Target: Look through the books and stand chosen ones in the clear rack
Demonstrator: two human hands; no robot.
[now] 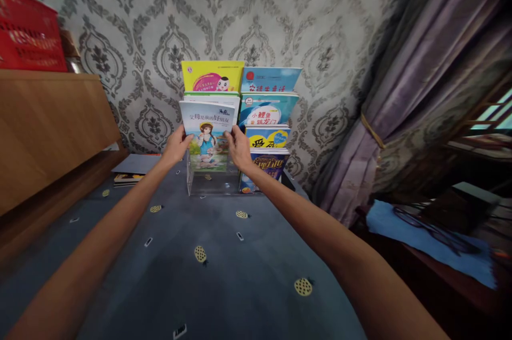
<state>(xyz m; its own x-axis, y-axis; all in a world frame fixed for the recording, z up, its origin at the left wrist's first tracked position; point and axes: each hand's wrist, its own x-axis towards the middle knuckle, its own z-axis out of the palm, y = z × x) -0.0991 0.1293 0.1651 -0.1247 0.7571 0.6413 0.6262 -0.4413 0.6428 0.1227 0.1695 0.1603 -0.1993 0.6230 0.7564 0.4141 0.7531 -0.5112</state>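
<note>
Bare arms (296, 206) extend, fingers (239, 143) gripping a smooth rectangular paperback (208, 140).

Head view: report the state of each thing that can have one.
Girl-cover book, shut, nearly upright
Left grip, closed on the book's left edge
Right grip, closed on its right edge
Yellow book, shut, standing
Transparent rack, holding books
Purple curtain, tied back
Stack at left, lying flat

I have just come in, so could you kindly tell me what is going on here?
The person's left hand and right hand hold a light-coloured book by its sides, upright at the left half of a clear stand. Whether it rests on the stand is hard to tell. A yellow book shows behind it; on the right, a dark blue book stands lowest.
</note>
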